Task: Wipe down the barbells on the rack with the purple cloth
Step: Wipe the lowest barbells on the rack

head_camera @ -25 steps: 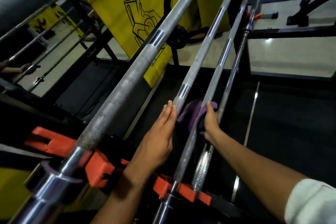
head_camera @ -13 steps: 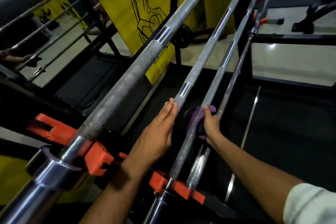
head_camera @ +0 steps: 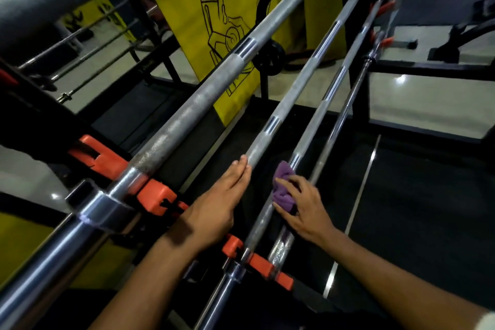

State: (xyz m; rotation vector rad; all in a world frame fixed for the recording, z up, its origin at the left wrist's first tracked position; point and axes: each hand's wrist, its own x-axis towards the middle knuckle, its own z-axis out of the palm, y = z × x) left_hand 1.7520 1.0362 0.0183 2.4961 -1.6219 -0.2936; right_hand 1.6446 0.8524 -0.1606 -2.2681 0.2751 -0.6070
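Observation:
Several steel barbells lie side by side on a rack with orange holders. My left hand rests with straight fingers against the second barbell. My right hand holds the purple cloth around the third barbell, fingers spread over the cloth. A thick knurled barbell runs to the left of my left hand. A thin bar lies just right of my right hand.
A yellow banner with a black drawing stands behind the rack. More bars rest on a rack at the far left. A dark rubber floor lies below on the right, with pale tiles beyond.
My right hand has slid the purple cloth down the third barbell towards me and its fingers now spread over the cloth. My left hand stays against the second barbell.

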